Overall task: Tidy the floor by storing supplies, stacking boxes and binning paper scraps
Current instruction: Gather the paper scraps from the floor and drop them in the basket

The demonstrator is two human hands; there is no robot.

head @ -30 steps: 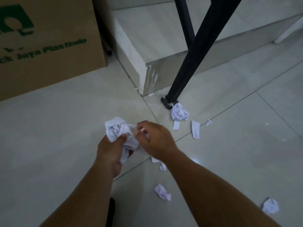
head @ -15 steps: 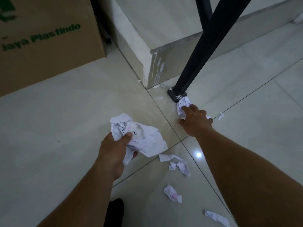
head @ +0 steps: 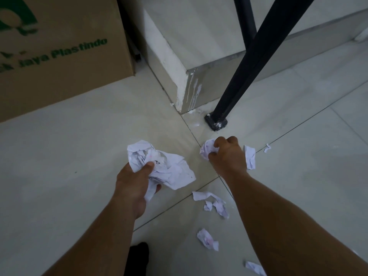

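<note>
Floor level, dim light. Our left hand point(head: 135, 182) is gripping a big wad of crumpled paper point(head: 169, 168), thumb clamped on top, held clear of the floor point(head: 59, 176). It is likely serving as the collecting bundle, so the other hand is free for gathering. Our right hand point(head: 227, 154) is curling its fingers round a small paper ball point(head: 206, 151) near the foot of the black leg point(head: 249, 66); we cannot tell whether it is off the tiles. A flat scrap point(head: 250, 157) is lying just beside that hand, a sliver point(head: 267, 147) beyond it, more scraps point(head: 219, 208) between our forearms. The cardboard box point(head: 59, 56) is standing well apart, far left.
</note>
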